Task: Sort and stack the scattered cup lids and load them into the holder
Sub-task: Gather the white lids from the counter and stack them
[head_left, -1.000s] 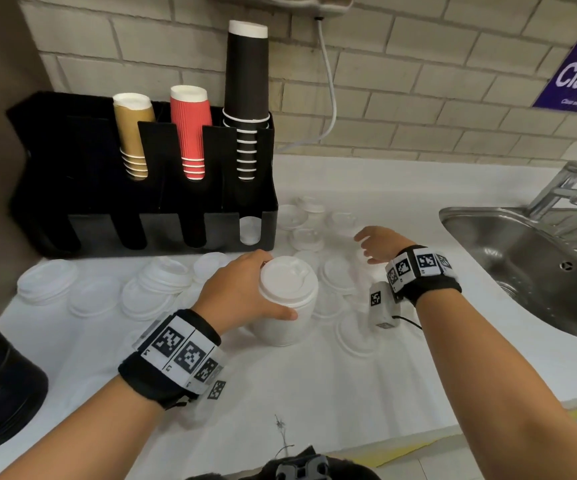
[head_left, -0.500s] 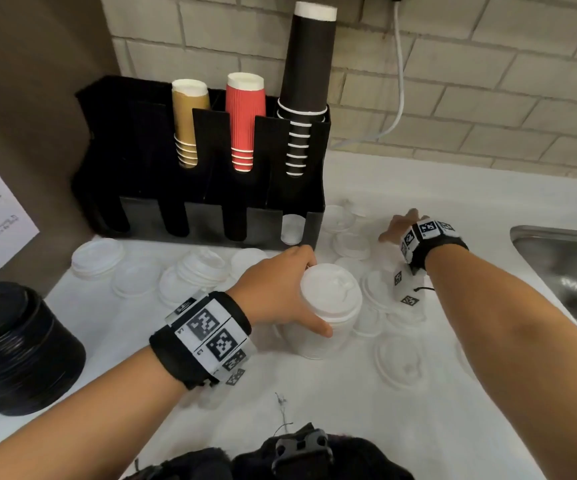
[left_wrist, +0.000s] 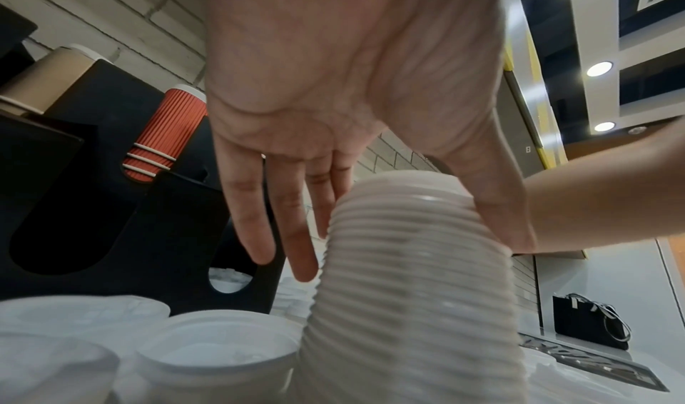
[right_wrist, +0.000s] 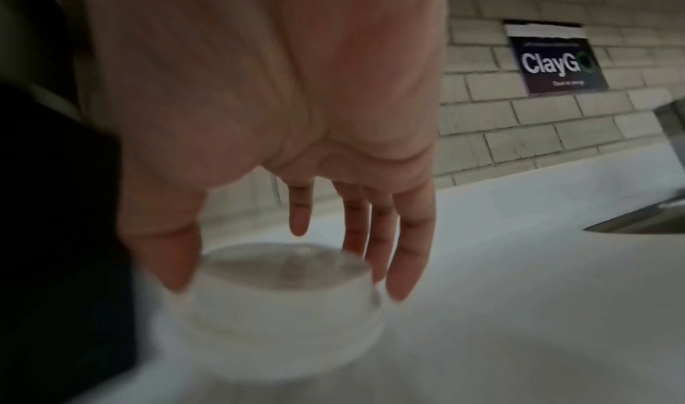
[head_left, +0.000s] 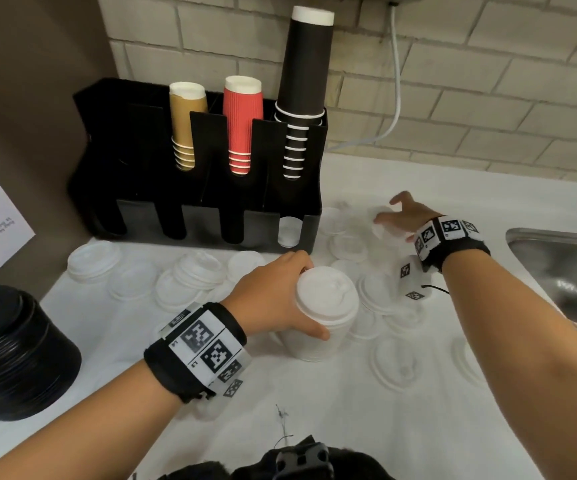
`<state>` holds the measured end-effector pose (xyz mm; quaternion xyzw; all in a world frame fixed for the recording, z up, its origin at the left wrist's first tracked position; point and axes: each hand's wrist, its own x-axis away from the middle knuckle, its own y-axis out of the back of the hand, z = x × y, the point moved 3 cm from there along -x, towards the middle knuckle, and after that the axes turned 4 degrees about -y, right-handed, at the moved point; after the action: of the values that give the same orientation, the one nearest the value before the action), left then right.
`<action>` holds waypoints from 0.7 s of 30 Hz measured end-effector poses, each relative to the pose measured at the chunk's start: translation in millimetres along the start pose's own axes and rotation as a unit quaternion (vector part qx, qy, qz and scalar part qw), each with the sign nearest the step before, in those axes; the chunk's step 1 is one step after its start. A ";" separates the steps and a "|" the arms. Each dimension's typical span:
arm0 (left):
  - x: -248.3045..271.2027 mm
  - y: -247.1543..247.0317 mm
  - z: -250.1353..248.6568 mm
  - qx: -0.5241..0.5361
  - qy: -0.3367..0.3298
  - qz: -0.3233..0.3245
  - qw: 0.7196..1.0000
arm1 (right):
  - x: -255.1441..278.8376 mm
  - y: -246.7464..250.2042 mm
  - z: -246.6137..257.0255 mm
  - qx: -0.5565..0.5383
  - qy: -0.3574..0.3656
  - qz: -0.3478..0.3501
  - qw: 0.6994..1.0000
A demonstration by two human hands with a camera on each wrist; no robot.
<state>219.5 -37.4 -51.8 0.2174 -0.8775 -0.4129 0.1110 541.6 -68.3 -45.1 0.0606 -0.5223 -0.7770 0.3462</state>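
On the white surface [head_left: 366, 427], a tall lid stack [head_left: 327, 303] is being clasped by the left grip [head_left: 271, 294] and a short lid pile [right_wrist: 281, 307] pinched by the right grip [head_left: 405, 216].

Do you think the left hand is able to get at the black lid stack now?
Probably yes: nothing blocks the black lid stack, but the left hand grips the white lid stack.

left hand [head_left: 273, 296]: grip on lid stack [head_left: 327, 299] | right hand [head_left: 405, 217]: pinching small lids [right_wrist: 281, 302]
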 end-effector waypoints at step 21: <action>9.5 -6.2 -1.3 0.087 -0.015 -0.072 0.993 | 182.4 -33.3 67.5 0.084 0.321 0.174 0.927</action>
<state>213.5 -46.3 -55.6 0.2823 -0.8940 -0.3446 0.0486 357.7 -118.9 5.4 0.2442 -0.4485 -0.5970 0.6187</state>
